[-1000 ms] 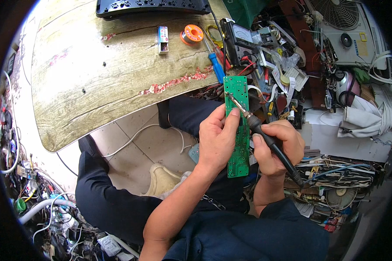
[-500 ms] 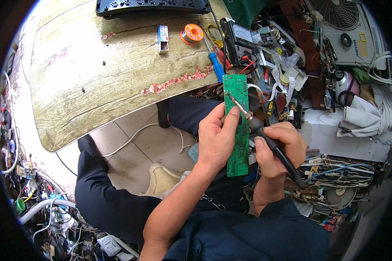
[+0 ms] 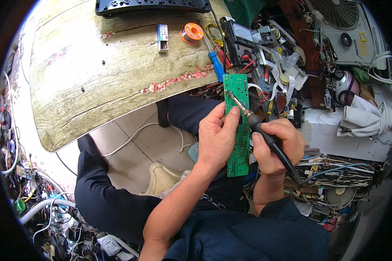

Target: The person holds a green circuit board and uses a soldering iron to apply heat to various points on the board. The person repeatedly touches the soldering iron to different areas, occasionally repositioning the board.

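From my remote station I see the circuit board (image 3: pixel 238 148) just off centre toward three o'clock, the left hand (image 3: pixel 217 138) pinching its side, presumably to steady it, while the right hand (image 3: pixel 287 138) grasps the soldering iron (image 3: pixel 285 160) well back, likely avoiding heat, slanted toward eleven o'clock, the solder reel (image 3: pixel 187 31) beyond.

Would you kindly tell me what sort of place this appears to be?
Probably a small electronics repair workspace: the right hand holds a soldering iron with its tip at a green circuit board, and a solder spool and dial meter are nearby.
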The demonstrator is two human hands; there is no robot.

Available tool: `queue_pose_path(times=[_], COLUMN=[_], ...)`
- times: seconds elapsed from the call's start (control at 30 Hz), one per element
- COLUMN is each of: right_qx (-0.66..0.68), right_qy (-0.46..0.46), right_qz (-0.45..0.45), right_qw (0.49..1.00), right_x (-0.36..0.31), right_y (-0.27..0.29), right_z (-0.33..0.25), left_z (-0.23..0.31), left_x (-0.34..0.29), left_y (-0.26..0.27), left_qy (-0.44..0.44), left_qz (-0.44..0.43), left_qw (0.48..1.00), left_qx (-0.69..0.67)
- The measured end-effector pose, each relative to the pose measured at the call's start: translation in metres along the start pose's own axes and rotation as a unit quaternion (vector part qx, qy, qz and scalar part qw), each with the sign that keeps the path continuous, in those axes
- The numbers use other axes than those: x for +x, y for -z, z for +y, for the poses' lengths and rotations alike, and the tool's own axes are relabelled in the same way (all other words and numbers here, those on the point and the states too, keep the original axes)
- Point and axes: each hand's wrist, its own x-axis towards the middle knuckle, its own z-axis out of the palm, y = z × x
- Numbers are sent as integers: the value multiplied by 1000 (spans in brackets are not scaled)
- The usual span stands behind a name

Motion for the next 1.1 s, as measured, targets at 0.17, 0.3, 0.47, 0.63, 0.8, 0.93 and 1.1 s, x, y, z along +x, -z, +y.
queue_pose_path(times=[0.17,0.3,0.47,0.63,0.8,0.93,1.1], right_qx=[-6,-5,-5,-10,-6,16,48], right_qy=[0,-1,-1,-3,1,33,76], right_qz=[-3,5,-1,-1,-11,-27,-48], right_qw=[1000,1000,1000,1000,1000,999,995], right_x=[1,1,1,2,5,11,18], right_y=[1,-1,-2,-2,-5,-16,-41], right_z=[-1,0,0,-1,-3,-6,-15], left_z=[-1,0,-1,-4,-6,2,19], left_x=[0,0,2,2,2,-1,-6], left_y=[1,1,3,4,10,26,47], left_qy=[7,5,3,-3,-32,-44,-54], left_qz=[-1,3,7,4,7,5,15], left_qw=[1000,1000,1000,1000,999,995,997], left_qx=[-1,3,4,16,43,88,54])
